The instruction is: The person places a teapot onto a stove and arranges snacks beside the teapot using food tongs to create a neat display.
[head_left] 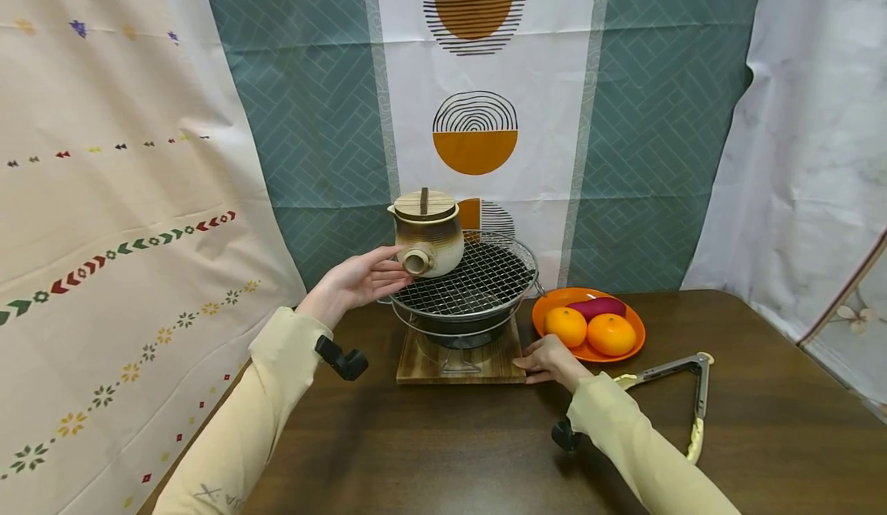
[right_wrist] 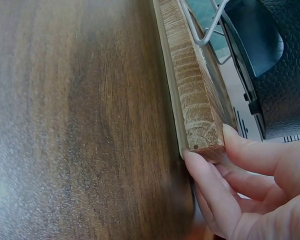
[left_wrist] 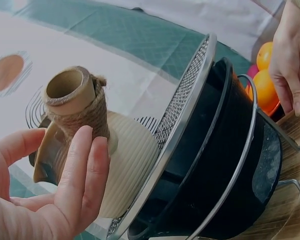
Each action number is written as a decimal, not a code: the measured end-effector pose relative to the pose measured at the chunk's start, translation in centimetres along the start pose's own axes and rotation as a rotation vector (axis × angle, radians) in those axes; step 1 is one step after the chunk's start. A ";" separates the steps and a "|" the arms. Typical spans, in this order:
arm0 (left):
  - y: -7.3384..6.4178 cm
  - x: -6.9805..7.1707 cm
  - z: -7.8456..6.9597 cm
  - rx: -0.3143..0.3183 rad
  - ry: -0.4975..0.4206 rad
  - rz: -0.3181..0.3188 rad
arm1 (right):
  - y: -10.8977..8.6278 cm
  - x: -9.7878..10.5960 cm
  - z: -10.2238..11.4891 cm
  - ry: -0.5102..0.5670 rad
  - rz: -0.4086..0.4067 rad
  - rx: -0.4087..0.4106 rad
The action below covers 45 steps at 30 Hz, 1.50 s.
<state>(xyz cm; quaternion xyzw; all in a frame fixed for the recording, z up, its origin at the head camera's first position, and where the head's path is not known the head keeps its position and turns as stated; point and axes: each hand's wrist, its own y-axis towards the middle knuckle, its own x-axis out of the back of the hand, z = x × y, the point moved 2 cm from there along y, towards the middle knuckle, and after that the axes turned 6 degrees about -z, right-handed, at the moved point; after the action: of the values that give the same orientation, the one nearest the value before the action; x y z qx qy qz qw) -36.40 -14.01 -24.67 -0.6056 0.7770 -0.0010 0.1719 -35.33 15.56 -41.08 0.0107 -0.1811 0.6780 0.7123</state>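
My left hand (head_left: pixel 360 278) is beside a small clay teapot (head_left: pixel 443 253) with a wooden lid, at its left. In the left wrist view the fingers (left_wrist: pixel 75 172) are nearly straight, close to the twine-wrapped handle (left_wrist: pixel 72 97); whether they touch the pot, I cannot tell. The teapot sits on the wire mesh (head_left: pixel 488 280) of a round black tabletop grill (left_wrist: pixel 205 165). Beneath the grill lies a square wooden board (head_left: pixel 416 361). With thumb above and fingers at the lower edge, my right hand (head_left: pixel 552 361) pinches the board's near right corner (right_wrist: pixel 202 137).
Behind my right hand is an orange plate (head_left: pixel 640 338) holding two oranges (head_left: pixel 611 335) and a purple sweet potato-like thing (head_left: pixel 601 307). Open tongs (head_left: pixel 701 392) lie on the brown table (head_left: pixel 416 446) to the right. Patterned curtains (head_left: pixel 312 99) stand behind and at both sides.
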 end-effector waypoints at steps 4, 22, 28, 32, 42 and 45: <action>-0.2 0.4 -0.1 0.011 -0.019 -0.008 | 0.0 0.0 0.1 -0.010 -0.005 0.009; -0.8 1.3 0.4 0.009 0.003 0.013 | 0.0 0.4 0.0 -0.086 -0.017 0.054; -1.0 1.9 0.7 0.005 0.015 0.012 | -0.1 0.3 -0.1 -0.091 -0.005 0.077; -1.2 2.4 0.8 0.005 0.005 -0.005 | -0.1 0.4 -0.1 -0.090 0.020 0.091; -1.7 3.6 1.1 -0.006 0.022 -0.004 | -0.6 1.2 0.4 -0.088 0.053 0.095; -1.9 4.1 1.2 -0.010 0.028 -0.003 | -0.7 1.4 0.6 -0.079 0.066 0.100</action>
<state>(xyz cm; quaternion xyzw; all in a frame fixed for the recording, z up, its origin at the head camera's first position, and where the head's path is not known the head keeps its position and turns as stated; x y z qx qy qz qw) -35.10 -18.17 -26.51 -0.6076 0.7784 -0.0058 0.1578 -34.72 16.72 -40.00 0.0671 -0.1755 0.7082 0.6806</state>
